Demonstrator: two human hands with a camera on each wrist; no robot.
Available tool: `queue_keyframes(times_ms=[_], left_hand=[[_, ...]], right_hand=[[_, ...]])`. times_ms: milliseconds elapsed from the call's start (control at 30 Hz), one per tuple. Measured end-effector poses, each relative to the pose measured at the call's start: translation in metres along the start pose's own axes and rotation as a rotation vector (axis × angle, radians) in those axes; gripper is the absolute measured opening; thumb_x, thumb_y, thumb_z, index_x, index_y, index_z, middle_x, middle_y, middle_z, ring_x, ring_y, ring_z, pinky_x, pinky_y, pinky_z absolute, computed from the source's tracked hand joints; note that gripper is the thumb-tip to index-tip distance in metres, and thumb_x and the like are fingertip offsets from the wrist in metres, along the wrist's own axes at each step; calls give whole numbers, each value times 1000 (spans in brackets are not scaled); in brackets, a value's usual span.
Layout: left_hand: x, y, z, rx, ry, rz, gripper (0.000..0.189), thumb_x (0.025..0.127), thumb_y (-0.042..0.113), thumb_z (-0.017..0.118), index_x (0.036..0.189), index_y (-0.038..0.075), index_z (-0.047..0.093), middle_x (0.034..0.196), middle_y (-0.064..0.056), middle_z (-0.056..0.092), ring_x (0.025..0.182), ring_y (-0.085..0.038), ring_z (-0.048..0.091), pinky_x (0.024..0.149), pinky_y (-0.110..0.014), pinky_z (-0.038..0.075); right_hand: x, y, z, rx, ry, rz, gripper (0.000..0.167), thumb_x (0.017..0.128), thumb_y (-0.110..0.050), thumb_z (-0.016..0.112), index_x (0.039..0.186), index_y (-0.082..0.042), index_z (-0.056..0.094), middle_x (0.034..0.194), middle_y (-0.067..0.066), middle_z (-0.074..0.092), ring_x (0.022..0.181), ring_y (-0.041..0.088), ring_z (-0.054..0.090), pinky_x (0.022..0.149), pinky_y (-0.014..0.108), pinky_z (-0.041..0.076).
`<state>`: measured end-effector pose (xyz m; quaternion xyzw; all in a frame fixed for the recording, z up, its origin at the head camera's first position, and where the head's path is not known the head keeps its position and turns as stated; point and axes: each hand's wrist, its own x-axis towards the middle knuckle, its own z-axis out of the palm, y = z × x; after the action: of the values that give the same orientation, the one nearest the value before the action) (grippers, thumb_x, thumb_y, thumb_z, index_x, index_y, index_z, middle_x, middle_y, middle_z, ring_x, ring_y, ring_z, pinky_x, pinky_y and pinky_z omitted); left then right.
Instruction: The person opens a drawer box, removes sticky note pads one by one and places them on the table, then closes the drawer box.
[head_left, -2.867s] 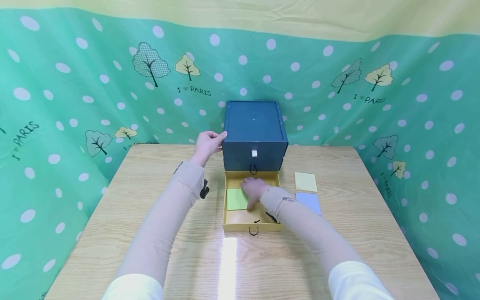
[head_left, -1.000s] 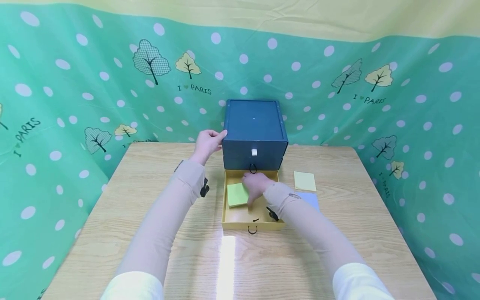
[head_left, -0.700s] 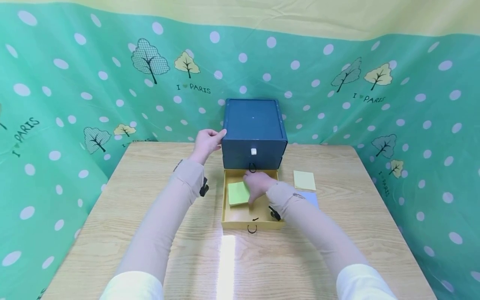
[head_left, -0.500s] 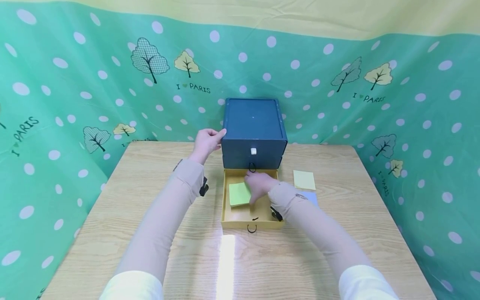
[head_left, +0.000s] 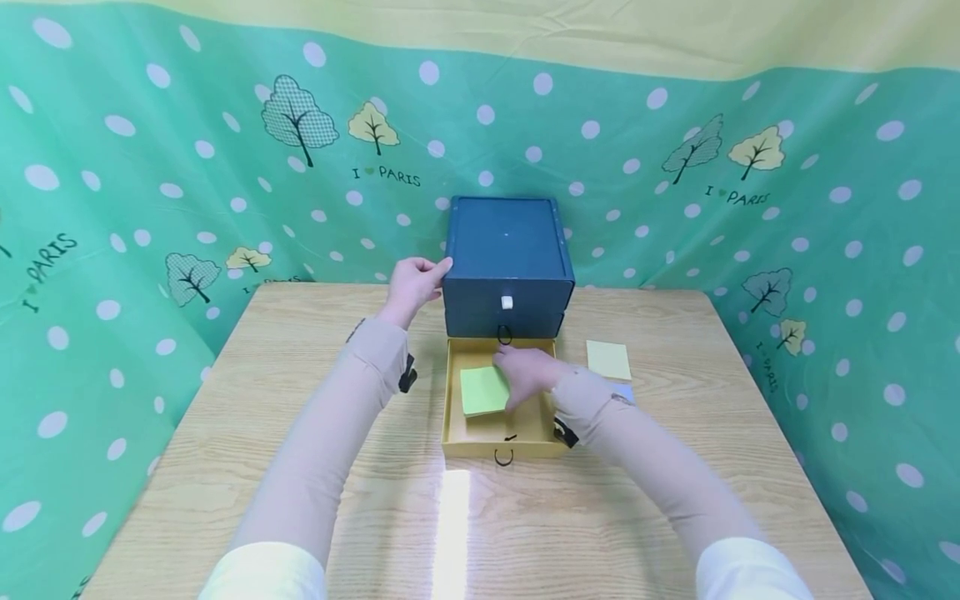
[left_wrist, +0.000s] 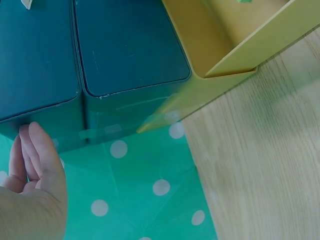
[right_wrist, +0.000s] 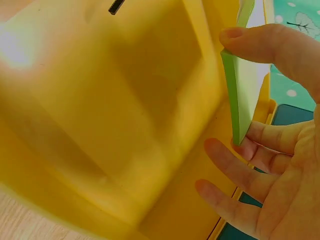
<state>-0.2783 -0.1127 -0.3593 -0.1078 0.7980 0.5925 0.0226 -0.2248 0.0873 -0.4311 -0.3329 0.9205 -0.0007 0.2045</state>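
My right hand [head_left: 525, 373] reaches into the pulled-out yellow drawer [head_left: 506, 450] and pinches a green sticky note pad [head_left: 482, 392] between thumb and fingers. Seen from the right wrist, the pad [right_wrist: 240, 90] is tilted up off the drawer floor, its edge between the thumb and two fingers while the other fingers spread free. My left hand [head_left: 414, 283] rests against the left side of the dark blue drawer cabinet [head_left: 510, 237], thumb at its top edge. In the left wrist view its fingers [left_wrist: 42, 150] lie nearly straight along the cabinet wall.
A pale yellow sticky note pad [head_left: 608, 360] and a blue one [head_left: 622, 392], partly hidden by the right sleeve, lie on the wooden table [head_left: 360, 500] right of the drawer. Behind the cabinet hangs a green dotted curtain [head_left: 480, 125]. A white knob [head_left: 507, 302] marks the upper drawer.
The green pad has come up from lying flat in the drawer and shifted slightly right with my right hand. My left hand has stayed on the cabinet.
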Motion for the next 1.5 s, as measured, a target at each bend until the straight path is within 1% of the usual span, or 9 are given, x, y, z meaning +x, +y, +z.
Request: queue_keyframes(times_ms=[200,367,533,667,867,1033,1167,1300,1500], left_hand=[[0,1,-1,-2,5,-9,37,90,35,64,100,0,61,94,-5,56,92,-22,63,88,-34,57],[1,1,0,-3,-1,-17,37,90,35,65,100,0,61,95,-6,56,92,-22,63,89,-34,57],[1,1,0,-6,-2,-17,36,90,35,64,99,0,62,92,-5,56,91,-21,62,88,-34,57],[1,1,1,1,4,-12,37,90,35,64,99,0,62,92,-5,56,90,-21,63,87,-33,57],[0,1,1,-2,-1,-13,37,90,35,64,100,0,61,93,-7,56,88,-20,61,88,-33,57],[-1,1,1,-3,3,-15,36,90,34,64,99,0,61,90,-5,55,87,-19,61,87,-33,57],[-1,1,0,-5,2,-20,36,90,35,64,98,1,61,90,-4,54,86,-18,61,87,-33,57],[0,1,0,-3,0,-22,37,90,36,64,100,0,61,90,-4,55,86,-18,61,87,-33,57],[1,0,0,2,5,-23,37,90,36,64,100,1,61,90,-5,56,86,-18,62,86,-32,57]], right_hand=[[-6,3,1,52,29,2,86,64,-33,86,132,1,46,138,18,45,109,28,58,94,37,52],[-11,5,3,49,67,-33,80,64,-31,83,129,2,48,125,14,50,96,23,58,88,36,54],[-16,7,4,74,96,-31,82,63,-30,83,130,2,47,127,15,49,96,25,58,88,38,54],[-18,10,6,95,91,-10,87,62,-30,85,133,2,45,129,16,48,96,24,59,88,37,55],[-25,12,5,129,95,-14,87,60,-27,85,132,3,46,124,12,49,84,18,57,80,32,56],[-33,14,2,145,112,-19,89,61,-26,85,134,4,44,128,14,48,70,13,55,73,28,55],[-37,18,3,128,134,-30,87,61,-27,85,133,5,45,127,14,48,74,14,55,73,28,56],[-41,23,4,150,151,-41,86,61,-25,85,132,5,46,125,14,48,81,16,56,77,30,56],[-44,30,5,166,153,-36,87,61,-23,83,133,5,44,127,14,47,81,16,55,76,29,55]])
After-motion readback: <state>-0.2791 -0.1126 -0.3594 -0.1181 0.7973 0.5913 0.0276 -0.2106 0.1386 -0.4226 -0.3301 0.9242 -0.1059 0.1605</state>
